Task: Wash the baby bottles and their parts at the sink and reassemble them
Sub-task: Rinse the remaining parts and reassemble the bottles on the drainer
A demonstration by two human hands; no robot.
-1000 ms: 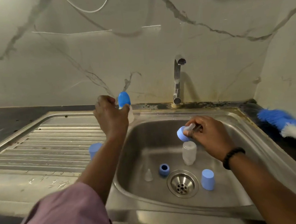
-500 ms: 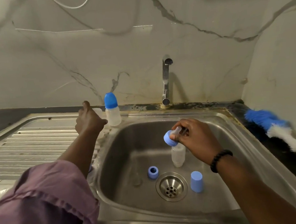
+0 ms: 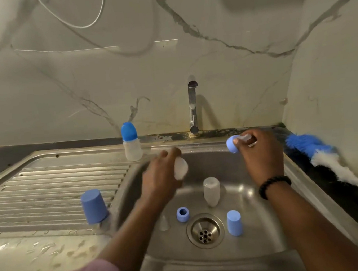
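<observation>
An assembled bottle [image 3: 132,145] with a blue cap stands on the back rim of the sink, left of the tap. My left hand [image 3: 159,176] grips a clear bottle body [image 3: 180,168] over the basin. My right hand [image 3: 257,149] holds a blue collar with its clear teat [image 3: 234,142] near the basin's back right. In the basin stand another clear bottle body [image 3: 211,191], a blue collar ring [image 3: 183,214], a clear teat [image 3: 163,222] and a blue cap [image 3: 234,223].
A blue cap [image 3: 94,205] stands upside down on the ribbed drainboard [image 3: 48,191]. The tap [image 3: 192,105] rises behind the basin; the drain [image 3: 205,232] is at its middle. A blue and white bottle brush [image 3: 324,158] lies on the dark counter at right.
My left hand has left the assembled bottle on the rim and moved right over the basin, now holding a clear bottle body. My right hand has lifted toward the back right.
</observation>
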